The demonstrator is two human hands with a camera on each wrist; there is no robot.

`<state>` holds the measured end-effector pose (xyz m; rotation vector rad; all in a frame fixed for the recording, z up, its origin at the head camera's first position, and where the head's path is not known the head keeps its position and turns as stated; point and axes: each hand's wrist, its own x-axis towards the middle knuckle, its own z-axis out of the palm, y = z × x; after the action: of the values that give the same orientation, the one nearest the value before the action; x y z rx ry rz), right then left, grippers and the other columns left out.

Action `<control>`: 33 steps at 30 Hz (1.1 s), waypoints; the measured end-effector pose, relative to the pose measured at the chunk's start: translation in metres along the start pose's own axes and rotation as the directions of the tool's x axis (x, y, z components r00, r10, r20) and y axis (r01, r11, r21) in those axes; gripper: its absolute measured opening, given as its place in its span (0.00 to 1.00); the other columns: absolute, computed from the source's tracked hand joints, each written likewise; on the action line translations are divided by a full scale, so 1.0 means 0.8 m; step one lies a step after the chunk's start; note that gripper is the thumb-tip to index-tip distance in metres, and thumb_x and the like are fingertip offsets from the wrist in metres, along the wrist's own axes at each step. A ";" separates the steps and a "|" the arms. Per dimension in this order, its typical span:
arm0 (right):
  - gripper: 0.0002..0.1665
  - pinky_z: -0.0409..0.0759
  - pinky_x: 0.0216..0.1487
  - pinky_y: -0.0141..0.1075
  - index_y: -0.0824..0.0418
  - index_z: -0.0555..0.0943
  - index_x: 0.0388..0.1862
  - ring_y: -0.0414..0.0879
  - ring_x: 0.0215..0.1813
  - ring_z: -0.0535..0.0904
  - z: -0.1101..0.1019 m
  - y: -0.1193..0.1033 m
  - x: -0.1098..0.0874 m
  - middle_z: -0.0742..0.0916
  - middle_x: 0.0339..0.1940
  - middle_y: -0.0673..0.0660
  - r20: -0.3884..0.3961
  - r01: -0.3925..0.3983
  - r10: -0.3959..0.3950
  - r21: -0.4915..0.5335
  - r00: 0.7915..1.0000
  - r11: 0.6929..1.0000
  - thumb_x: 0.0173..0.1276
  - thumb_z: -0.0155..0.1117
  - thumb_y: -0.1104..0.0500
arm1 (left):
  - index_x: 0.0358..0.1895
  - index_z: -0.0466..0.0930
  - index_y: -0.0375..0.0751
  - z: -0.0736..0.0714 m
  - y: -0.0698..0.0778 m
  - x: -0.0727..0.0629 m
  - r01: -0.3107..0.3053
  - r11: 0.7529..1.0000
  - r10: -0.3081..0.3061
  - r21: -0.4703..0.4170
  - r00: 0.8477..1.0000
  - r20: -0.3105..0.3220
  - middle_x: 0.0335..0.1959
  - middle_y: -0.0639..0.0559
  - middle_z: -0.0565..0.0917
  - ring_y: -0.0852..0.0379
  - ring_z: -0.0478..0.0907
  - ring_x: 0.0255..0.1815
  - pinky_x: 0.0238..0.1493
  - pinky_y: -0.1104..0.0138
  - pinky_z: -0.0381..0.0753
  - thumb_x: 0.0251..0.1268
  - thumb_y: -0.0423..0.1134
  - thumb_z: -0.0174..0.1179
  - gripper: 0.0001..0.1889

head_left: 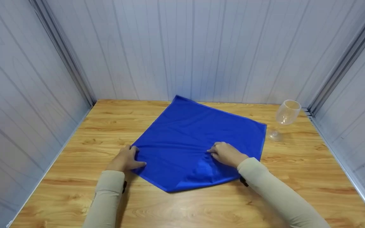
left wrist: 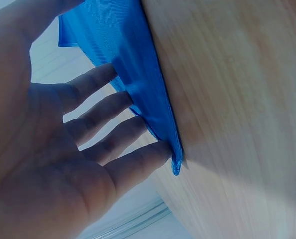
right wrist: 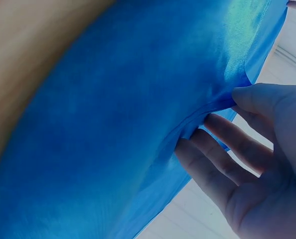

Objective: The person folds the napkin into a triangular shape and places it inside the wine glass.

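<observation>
A blue cloth (head_left: 182, 136) lies spread on the wooden table in the head view, its near right part folded over toward the middle with a shinier underside showing. At the cloth's left corner, my left hand (head_left: 127, 158) rests with fingers spread; in the left wrist view the fingertips of this hand (left wrist: 78, 134) touch the cloth's edge (left wrist: 143, 74). My right hand (head_left: 227, 153) pinches the folded-over edge near the middle of the cloth. Thumb and index finger of the right hand (right wrist: 267, 149) hold that edge in the right wrist view, the other fingers resting against the cloth (right wrist: 98, 139).
A clear stemmed glass (head_left: 287, 114) stands upright at the back right of the table (head_left: 296, 177), close to the cloth's right corner. White panelled walls (head_left: 185, 50) enclose the table at the back and both sides.
</observation>
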<state>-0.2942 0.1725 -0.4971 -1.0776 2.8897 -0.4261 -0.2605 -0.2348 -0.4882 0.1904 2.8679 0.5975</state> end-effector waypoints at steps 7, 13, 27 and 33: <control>0.14 0.81 0.51 0.49 0.65 0.86 0.54 0.57 0.48 0.83 -0.001 -0.006 -0.003 0.86 0.44 0.61 0.000 0.011 -0.011 0.008 1.000 1.000 0.72 0.61 0.65 | 0.63 0.71 0.29 -0.003 -0.003 0.004 0.001 1.000 -0.001 -0.016 1.000 0.016 0.63 0.27 0.68 0.29 0.65 0.66 0.63 0.41 0.69 0.58 0.50 0.71 0.37; 0.14 0.81 0.50 0.49 0.65 0.86 0.53 0.56 0.47 0.83 0.000 -0.009 -0.008 0.85 0.42 0.61 -0.003 0.014 -0.014 0.005 1.000 1.000 0.72 0.61 0.65 | 0.63 0.71 0.29 -0.004 -0.007 0.010 -0.009 1.000 0.010 -0.013 1.000 0.016 0.63 0.28 0.68 0.29 0.65 0.65 0.63 0.41 0.68 0.58 0.51 0.71 0.37; 0.14 0.82 0.46 0.48 0.65 0.87 0.52 0.56 0.43 0.82 0.002 -0.012 -0.013 0.85 0.39 0.60 -0.035 0.037 -0.037 -0.013 0.999 0.999 0.70 0.62 0.66 | 0.63 0.71 0.29 -0.002 -0.007 0.015 -0.013 0.999 0.013 -0.051 1.000 0.007 0.63 0.29 0.68 0.30 0.65 0.66 0.64 0.41 0.68 0.57 0.50 0.72 0.36; 0.13 0.82 0.48 0.49 0.66 0.87 0.52 0.57 0.44 0.83 0.006 -0.016 -0.015 0.85 0.39 0.60 -0.037 0.014 -0.015 -0.021 0.999 1.000 0.71 0.63 0.65 | 0.66 0.69 0.29 -0.004 -0.007 0.019 -0.005 0.998 0.007 -0.064 1.000 0.027 0.66 0.27 0.66 0.29 0.63 0.68 0.66 0.41 0.66 0.59 0.49 0.70 0.37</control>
<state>-0.2767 0.1700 -0.4992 -1.1065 2.9263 -0.4224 -0.2762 -0.2389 -0.4906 0.1955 2.8188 0.6817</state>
